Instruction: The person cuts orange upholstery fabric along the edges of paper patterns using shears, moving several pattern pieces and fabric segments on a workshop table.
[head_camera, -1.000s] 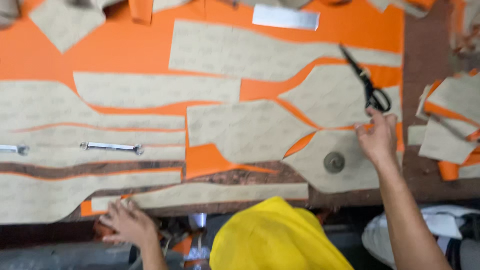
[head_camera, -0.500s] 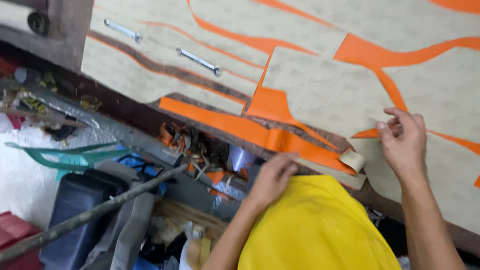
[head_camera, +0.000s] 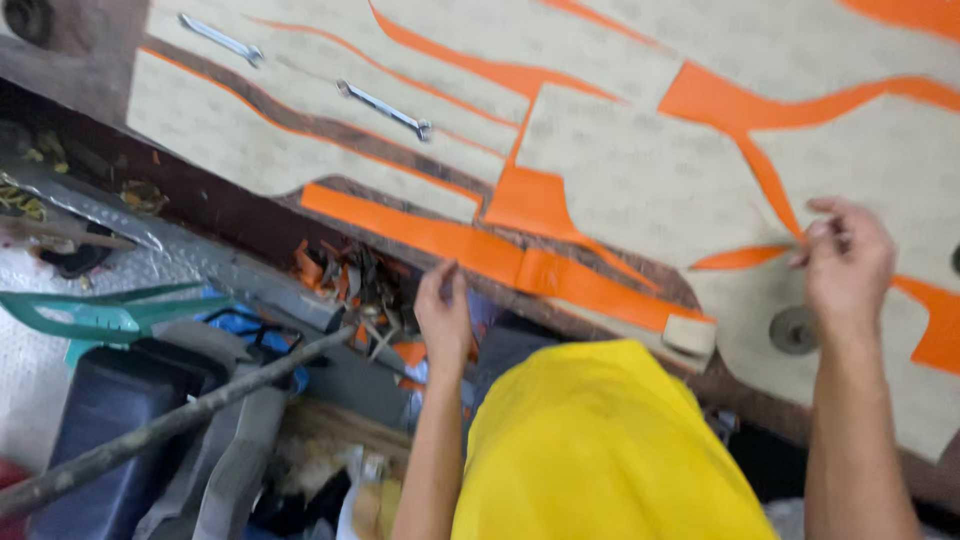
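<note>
- Pinching a beige pattern piece on the desk, your right hand has fingers closed (round weight just beside).
- Your left hand hovers loosely open, empty, near the orange strip.

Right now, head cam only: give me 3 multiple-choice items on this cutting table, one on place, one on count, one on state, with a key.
1. Where do the wrenches lie?
A. On the beige pattern pieces
B. On the floor
C. In the right hand

2. How many wrenches show?
A. One
B. Two
C. Four

3. What is the left hand doing?
A. Gripping scissors
B. Holding nothing, at the table edge near the orange strip
C. Resting on a wrench

Key: 1 A, both lie on beige pieces at upper left. 2 B, a second wrench sits left of the first. 3 B, its fingers hold nothing; the right hand pinches at a beige piece's edge.
</note>
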